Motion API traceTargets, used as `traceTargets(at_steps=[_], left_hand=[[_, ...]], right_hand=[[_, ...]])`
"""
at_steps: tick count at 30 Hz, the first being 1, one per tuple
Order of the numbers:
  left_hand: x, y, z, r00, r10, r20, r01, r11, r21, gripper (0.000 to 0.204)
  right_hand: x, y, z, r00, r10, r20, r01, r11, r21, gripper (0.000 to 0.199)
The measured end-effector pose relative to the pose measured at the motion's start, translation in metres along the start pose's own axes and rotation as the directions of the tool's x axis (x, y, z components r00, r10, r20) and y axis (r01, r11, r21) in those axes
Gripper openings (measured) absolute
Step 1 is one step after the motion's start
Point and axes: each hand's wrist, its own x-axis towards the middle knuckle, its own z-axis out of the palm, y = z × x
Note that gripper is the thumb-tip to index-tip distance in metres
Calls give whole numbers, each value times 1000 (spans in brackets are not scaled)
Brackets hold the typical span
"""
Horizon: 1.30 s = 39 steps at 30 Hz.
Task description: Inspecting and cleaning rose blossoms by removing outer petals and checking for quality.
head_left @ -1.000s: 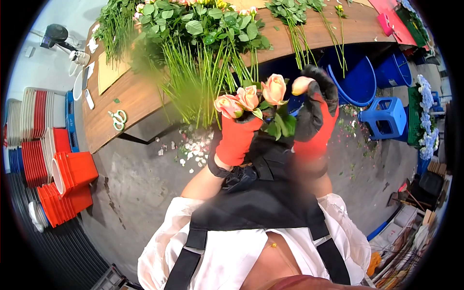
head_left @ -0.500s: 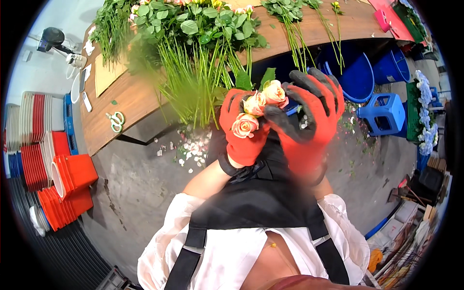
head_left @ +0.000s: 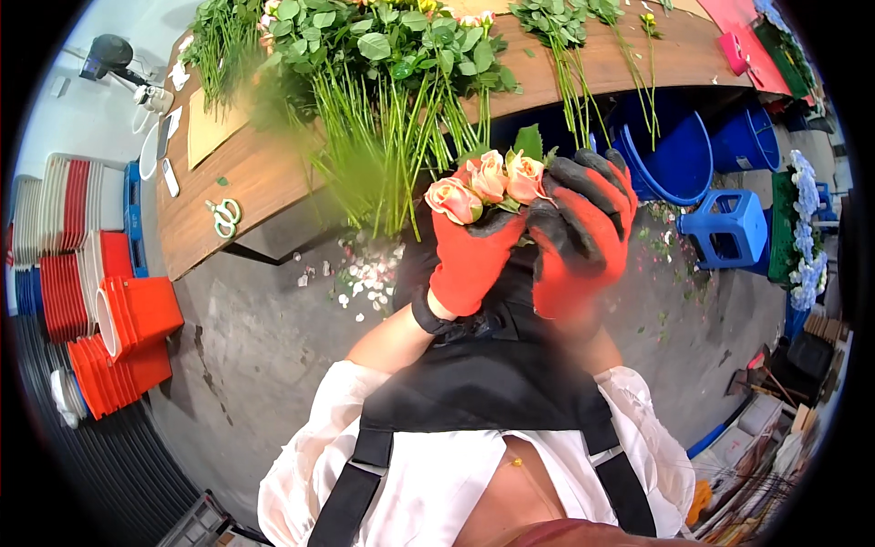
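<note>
In red gloves with dark fingers, my left hand (head_left: 470, 264) is closed around three peach roses (head_left: 489, 177), their blooms in a row above its thumb. A green leaf (head_left: 529, 140) sticks up behind the blooms. My right hand (head_left: 583, 239) is beside the rightmost bloom, its fingers bent inward and its thumb side close against the left hand. What lies inside the right fingers, if anything, is hidden. The stems below the blooms are mostly covered by my gloves. Beyond my hands, a large bunch of leafy rose stems (head_left: 383, 137) overhangs the table edge.
The wooden table (head_left: 246, 178) holds scissors (head_left: 222, 219) and smaller stem bunches (head_left: 570, 68). Blue buckets (head_left: 679, 150) and a blue stool (head_left: 725, 226) stand at right. Orange-red bins (head_left: 141, 314) are stacked at left. Fallen petals (head_left: 369, 278) lie on the floor.
My right hand has moved in toward the roses, its spread fingers now bent together. The blooms have shifted slightly and turned into a more level row in my left hand.
</note>
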Motion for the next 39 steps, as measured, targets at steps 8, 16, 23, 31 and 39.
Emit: traceTargets(at_steps=[8,16,23,31,39], left_hand=[[5,-12,-7,980,-196,-31,194,979,-59,53],[28,-22,-9,960,278,-46,-254,925,283,57],[29,-30,-2,917,393,65,-394,871,293,47],[37,-57,5,976,5,219,32,986,-163,42],[48,-6,-17,859,-323,398,363,931,-27,41]], right_hand=[[-15,17,10,890,453,-56,-371,789,489,27],[9,-3,-2,762,631,-147,-511,725,462,32],[6,-21,12,984,27,176,18,968,-250,50],[7,7,9,959,217,183,-219,976,-8,51],[2,20,-2,667,679,305,-694,419,586,59]])
